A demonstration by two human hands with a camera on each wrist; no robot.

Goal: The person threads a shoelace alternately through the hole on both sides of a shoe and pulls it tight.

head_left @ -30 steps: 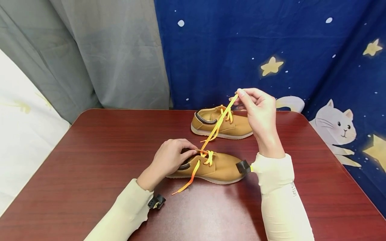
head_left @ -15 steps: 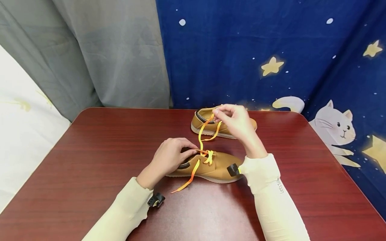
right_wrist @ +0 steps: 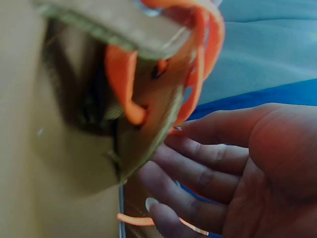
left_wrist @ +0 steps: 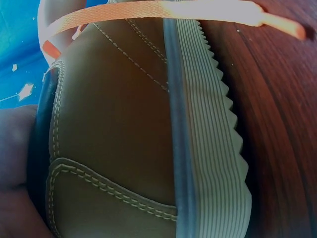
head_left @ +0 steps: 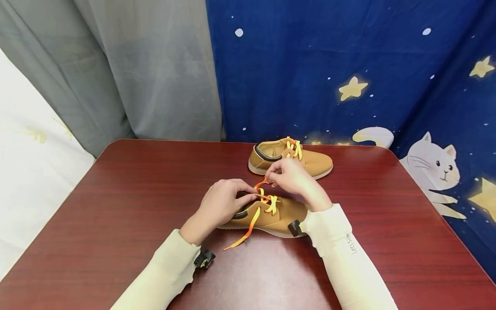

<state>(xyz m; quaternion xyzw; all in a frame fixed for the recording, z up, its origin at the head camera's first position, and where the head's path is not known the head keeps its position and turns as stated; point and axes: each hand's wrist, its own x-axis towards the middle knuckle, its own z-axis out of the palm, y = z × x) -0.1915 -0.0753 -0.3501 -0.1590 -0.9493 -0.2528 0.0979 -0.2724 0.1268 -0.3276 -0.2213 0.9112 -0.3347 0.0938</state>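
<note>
A tan lace-up shoe (head_left: 284,211) stands on the table, toe to the right. At its opening my left hand (head_left: 221,200) pinches the upper edge by the tongue between thumb and fingers. Above the far eyelets, my right hand (head_left: 290,176) pinches a yellow-orange shoelace (head_left: 261,184) near its end, thumb against index finger; the right wrist view shows the lace (right_wrist: 210,44) looping over the eyelet flap close to these fingertips. The other lace end (head_left: 248,232) hangs over the near side onto the table. Stitched side and ridged sole (left_wrist: 208,148) fill the left wrist view.
Behind the hands, a matching tan shoe (head_left: 315,162) with its own yellow laces stands near the back edge of the red-brown table (head_left: 155,172). Grey curtain (head_left: 166,77) and blue star-patterned curtain (head_left: 286,73) hang beyond the table.
My right hand has come down and left from high above the back shoe, bringing the lace end close to the near shoe's eyelets. The taut lace has slackened. My left hand stays at the opening.
</note>
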